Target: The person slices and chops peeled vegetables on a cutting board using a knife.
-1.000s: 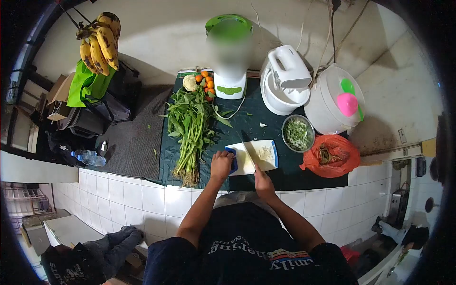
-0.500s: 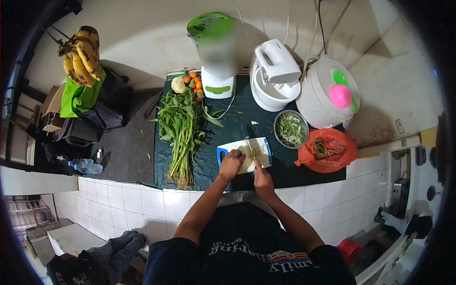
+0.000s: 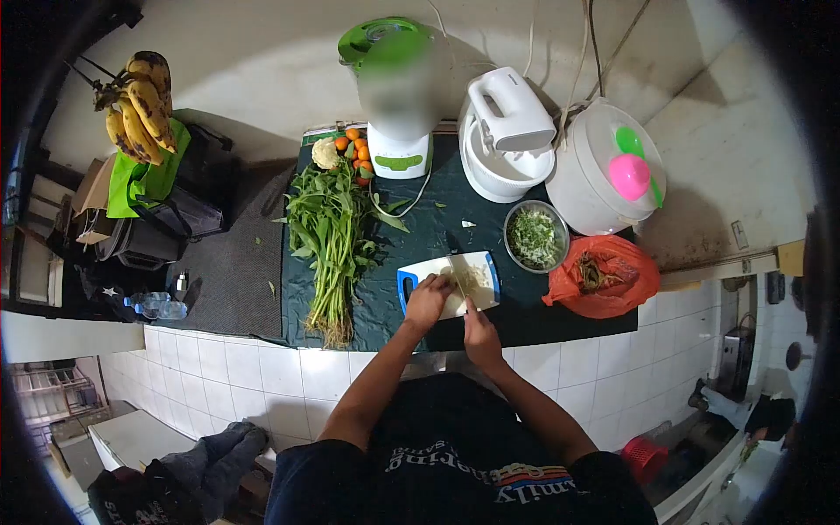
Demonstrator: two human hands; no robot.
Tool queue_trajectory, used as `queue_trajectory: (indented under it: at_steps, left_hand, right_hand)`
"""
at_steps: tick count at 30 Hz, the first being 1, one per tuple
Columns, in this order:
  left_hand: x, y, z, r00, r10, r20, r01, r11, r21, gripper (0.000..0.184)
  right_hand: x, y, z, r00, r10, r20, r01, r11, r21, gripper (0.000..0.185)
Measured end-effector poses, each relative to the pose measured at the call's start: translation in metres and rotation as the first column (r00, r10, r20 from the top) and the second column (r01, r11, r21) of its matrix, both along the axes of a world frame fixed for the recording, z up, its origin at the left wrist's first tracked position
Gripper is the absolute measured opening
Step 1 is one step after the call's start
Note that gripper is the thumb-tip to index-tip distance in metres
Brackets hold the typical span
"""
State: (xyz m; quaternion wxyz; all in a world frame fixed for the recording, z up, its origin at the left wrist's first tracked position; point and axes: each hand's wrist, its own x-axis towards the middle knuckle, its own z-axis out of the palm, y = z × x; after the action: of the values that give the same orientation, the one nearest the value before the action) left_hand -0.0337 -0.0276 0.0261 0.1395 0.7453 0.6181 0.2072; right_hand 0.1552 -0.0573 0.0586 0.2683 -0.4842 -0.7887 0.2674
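Observation:
A white cutting board (image 3: 427, 268) with blue ends lies near the table's front edge. My right hand (image 3: 481, 337) grips a knife (image 3: 458, 278), whose blade points away from me across the board. My left hand (image 3: 427, 300) rests on the board's left part, its fingers curled together beside the blade; what lies under them is hidden. Small pale chopped bits (image 3: 477, 278) are spread to the right of the blade. A metal bowl (image 3: 507, 250) of chopped greens and white shreds stands beyond the board's right end.
Leafy green stalks (image 3: 331, 254) lie on the left, with a cauliflower (image 3: 325, 153) and orange fruits (image 3: 353, 135) behind. A blender (image 3: 401, 149), a white stand mixer (image 3: 512, 114), a big white container (image 3: 582, 166) and a red plastic bag (image 3: 626, 284) surround the work area.
Both hands stay at the board, with the knife and left fingertips shifted very slightly. More pale bits appear to lie right of the blade. The whole view has tilted a little.

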Motion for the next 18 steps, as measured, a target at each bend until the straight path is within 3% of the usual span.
queue_trajectory:
  at_steps: [5,10,14,16,18]
  left_hand:
    - [0.001,0.001,0.004,0.998,0.01,0.067,-0.006,0.998,-0.054,0.034]
    - [0.001,0.002,0.004,0.986,0.032,0.166,-0.022,0.998,-0.066,0.029]
    - [0.001,0.002,0.001,0.991,0.042,0.123,-0.036,0.998,-0.056,0.027]
    - [0.0,0.002,0.003,0.995,0.034,0.089,-0.029,0.997,-0.065,0.026]
    - [-0.001,0.003,0.002,0.994,0.036,0.1,-0.028,0.997,-0.075,0.026]
  right_hand:
    - [-0.004,0.0,0.0,1.0,0.003,0.01,-0.003,1.0,-0.015,0.049]
    - [-0.014,0.024,-0.008,0.99,0.033,0.135,-0.012,0.987,-0.157,0.054]
    - [-0.029,0.039,-0.016,0.985,-0.021,0.174,0.041,0.993,-0.113,0.053]
    - [-0.031,0.04,0.008,0.97,-0.032,0.242,0.109,0.944,-0.312,0.05]
    - [-0.026,0.032,0.013,0.971,-0.019,0.238,0.093,0.948,-0.303,0.051]
